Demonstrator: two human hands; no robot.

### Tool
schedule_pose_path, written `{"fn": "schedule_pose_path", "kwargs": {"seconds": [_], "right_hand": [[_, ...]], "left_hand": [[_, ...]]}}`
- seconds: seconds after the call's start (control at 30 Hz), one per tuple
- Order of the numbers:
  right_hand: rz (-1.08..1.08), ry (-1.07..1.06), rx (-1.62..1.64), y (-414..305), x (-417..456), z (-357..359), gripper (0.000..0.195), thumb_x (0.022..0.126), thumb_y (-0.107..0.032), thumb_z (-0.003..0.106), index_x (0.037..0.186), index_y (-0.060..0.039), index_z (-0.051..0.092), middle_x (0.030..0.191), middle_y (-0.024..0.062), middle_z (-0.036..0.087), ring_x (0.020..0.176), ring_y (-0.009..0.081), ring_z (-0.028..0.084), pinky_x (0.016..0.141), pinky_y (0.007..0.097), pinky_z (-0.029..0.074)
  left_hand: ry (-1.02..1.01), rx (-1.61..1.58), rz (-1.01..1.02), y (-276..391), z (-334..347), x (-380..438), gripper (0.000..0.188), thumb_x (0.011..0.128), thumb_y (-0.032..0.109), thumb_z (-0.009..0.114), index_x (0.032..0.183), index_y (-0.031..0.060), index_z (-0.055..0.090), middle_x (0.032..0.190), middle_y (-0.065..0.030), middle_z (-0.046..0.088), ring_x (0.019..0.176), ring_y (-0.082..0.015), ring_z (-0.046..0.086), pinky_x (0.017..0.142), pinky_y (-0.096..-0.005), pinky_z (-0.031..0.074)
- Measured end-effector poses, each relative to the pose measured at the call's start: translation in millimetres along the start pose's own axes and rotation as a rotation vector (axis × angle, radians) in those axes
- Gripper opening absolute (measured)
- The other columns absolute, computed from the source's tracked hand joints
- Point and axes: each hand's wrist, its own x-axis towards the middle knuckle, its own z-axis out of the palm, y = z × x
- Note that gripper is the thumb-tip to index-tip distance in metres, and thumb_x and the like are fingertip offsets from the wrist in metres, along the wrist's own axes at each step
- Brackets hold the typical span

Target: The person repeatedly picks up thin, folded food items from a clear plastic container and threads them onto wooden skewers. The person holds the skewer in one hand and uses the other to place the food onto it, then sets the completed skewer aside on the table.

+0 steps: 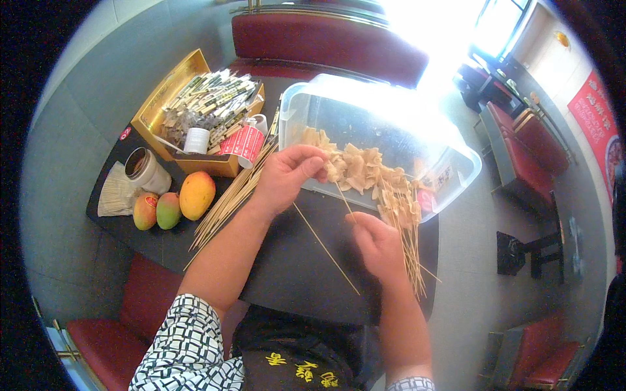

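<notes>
My left hand (293,176) pinches a piece of thin tan food, perhaps tofu skin, at the near edge of a clear plastic bin (323,105). My right hand (376,242) grips a thin wooden skewer (346,199), whose upper end meets that piece. More tan pieces (362,166) lie in the bin. Beside my right hand, several loaded skewers (401,210) rest over the bin's near rim, their bare ends towards me. One bare skewer (326,248) lies on the dark table (303,273) between my forearms. A bundle of bare skewers (230,200) lies left of my left hand.
At the left stand a gold box (210,163) of wrapped chopsticks, a red-and-white label roll (242,145), a jar (149,171), several mangoes (197,195) and a bundle of toothpick-like sticks (117,193). A red bench (323,44) is beyond the table; a red chair (117,337) stands lower left.
</notes>
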Motion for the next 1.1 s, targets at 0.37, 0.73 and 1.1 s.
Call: {"fn": "schedule_pose_path", "kwargs": {"seconds": [0.37, 0.73, 1.1], "right_hand": [[-0.042, 0.013, -0.032, 0.0, 0.2, 1.2, 0.022, 0.093, -0.01, 0.058, 0.108, -0.0006, 0.071, 0.092, 0.0155, 0.074, 0.081, 0.0195, 0.072, 0.076, 0.0303, 0.055], [-0.07, -0.03, -0.036, 2.8, 0.9, -1.6, 0.023, 0.092, -0.009, 0.058, 0.108, -0.0004, 0.071, 0.093, 0.0157, 0.074, 0.083, 0.0216, 0.072, 0.077, 0.0311, 0.055], [-0.092, -0.039, -0.013, 4.3, 1.4, -2.3, 0.022, 0.092, -0.008, 0.057, 0.107, 0.0007, 0.071, 0.094, 0.0158, 0.073, 0.083, 0.0216, 0.071, 0.077, 0.031, 0.054]], "left_hand": [[0.036, -0.069, 0.018, -0.6, 3.6, -0.4, 0.019, 0.09, 0.0, 0.067, 0.109, -0.0016, 0.068, 0.093, -0.009, 0.071, 0.085, -0.0155, 0.067, 0.081, -0.0291, 0.055], [0.018, -0.198, -0.103, -1.4, -1.2, 0.2, 0.015, 0.089, 0.002, 0.069, 0.104, -0.0011, 0.07, 0.093, -0.0089, 0.07, 0.084, -0.0156, 0.067, 0.079, -0.0295, 0.056], [-0.112, -0.509, -0.223, -14.3, -8.7, -0.7, 0.015, 0.092, 0.008, 0.066, 0.105, 0.0015, 0.068, 0.101, -0.0095, 0.07, 0.089, -0.0202, 0.068, 0.078, -0.0356, 0.058]]}}
